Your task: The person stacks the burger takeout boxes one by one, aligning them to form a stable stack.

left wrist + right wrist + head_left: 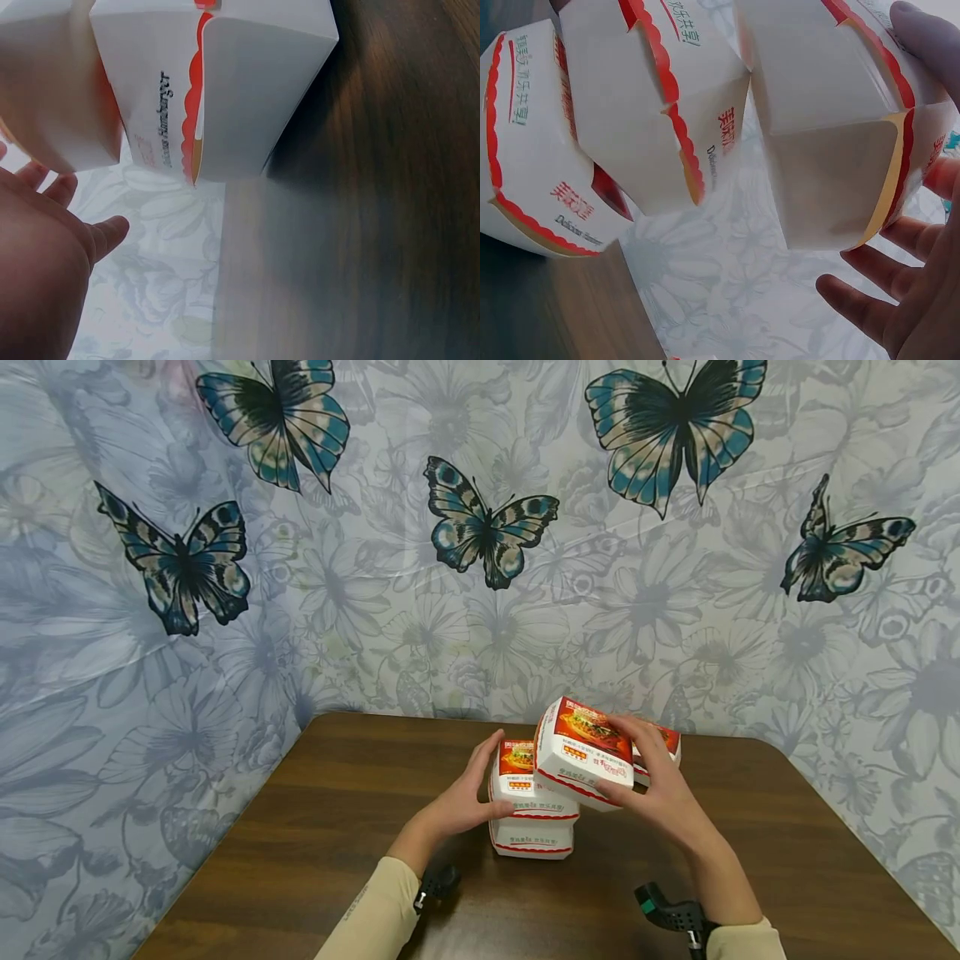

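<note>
Two white burger boxes with red trim stand stacked on the table: an upper box (517,796) and a lower box (532,841), also in the left wrist view (247,90). My right hand (667,802) grips a third box (585,752) by its right side, thumb at the front. That box (832,172) is tilted over the stack's right part; whether it touches is unclear. My left hand (461,802) is at the upper box's left side, fingers spread and thumb near its front; contact cannot be told. In the left wrist view the hand (45,262) has extended fingers.
Another burger box (670,742) is partly hidden behind my right hand and the gripped box. The brown wooden table (315,827) extends around the stack. Behind its far edge hangs a floral cloth (360,652) with butterflies.
</note>
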The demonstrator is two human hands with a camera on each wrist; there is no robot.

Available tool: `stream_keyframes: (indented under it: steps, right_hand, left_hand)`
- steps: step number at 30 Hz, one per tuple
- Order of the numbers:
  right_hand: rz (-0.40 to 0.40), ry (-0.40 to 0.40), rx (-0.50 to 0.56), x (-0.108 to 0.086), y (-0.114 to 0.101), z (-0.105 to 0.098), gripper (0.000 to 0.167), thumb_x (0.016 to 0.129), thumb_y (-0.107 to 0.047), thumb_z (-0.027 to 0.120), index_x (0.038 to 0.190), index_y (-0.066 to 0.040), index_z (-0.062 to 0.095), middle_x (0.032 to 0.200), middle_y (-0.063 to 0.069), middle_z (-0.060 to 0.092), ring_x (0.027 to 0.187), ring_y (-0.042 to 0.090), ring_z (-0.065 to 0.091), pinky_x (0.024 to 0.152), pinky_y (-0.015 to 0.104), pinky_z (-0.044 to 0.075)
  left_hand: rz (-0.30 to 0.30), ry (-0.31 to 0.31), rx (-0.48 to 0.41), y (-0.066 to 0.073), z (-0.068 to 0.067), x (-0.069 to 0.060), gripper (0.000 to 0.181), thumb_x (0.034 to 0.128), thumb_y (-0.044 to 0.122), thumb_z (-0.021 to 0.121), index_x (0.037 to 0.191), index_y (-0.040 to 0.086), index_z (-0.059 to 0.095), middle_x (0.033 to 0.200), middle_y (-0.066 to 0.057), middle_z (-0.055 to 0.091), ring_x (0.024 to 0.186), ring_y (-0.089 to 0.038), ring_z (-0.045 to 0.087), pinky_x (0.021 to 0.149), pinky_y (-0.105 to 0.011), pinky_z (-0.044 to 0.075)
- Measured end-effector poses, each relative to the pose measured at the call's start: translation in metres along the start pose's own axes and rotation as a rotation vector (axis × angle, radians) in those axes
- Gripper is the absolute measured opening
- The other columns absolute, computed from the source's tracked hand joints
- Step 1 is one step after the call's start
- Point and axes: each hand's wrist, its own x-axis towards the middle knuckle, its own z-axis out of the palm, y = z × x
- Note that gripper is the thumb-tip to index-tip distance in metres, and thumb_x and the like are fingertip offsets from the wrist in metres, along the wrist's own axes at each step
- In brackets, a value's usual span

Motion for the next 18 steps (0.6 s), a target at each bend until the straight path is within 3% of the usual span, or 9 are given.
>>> stream_keyframes:
  steps: [7,13,18]
  right_hand:
    - [0.018,-0.021,0.035,0.000,-0.001,0.004,0.079,0.086,-0.020,0.077,0.153,-0.026,0.037,0.161,0.008,0.026,0.145,0.032,0.023,0.100,0.065,0.038]
    - [0.040,-0.043,0.066,0.000,-0.003,0.008,0.074,0.089,-0.021,0.073,0.153,-0.029,0.036,0.165,0.005,0.018,0.149,0.037,0.019,0.102,0.070,0.036]
    - [0.016,-0.010,0.075,0.001,-0.006,0.012,0.069,0.091,-0.019,0.071,0.152,-0.026,0.040,0.166,0.006,0.017,0.151,0.039,0.017,0.101,0.071,0.036]
  left_hand:
    - [-0.007,-0.003,-0.017,0.001,0.001,0.000,0.106,0.0844,0.057,0.072,0.160,0.039,0.000,0.168,0.004,-0.002,0.155,-0.026,0.007,0.118,-0.061,0.023]
    - [-0.038,0.000,-0.017,0.001,0.003,0.001,0.107,0.0826,0.055,0.075,0.158,0.044,0.000,0.166,0.009,0.000,0.155,-0.023,0.007,0.119,-0.059,0.024]
    - [-0.043,0.010,-0.015,0.001,0.004,0.002,0.112,0.0816,0.053,0.077,0.161,0.035,0.000,0.166,0.008,0.002,0.154,-0.023,0.009,0.118,-0.059,0.025]
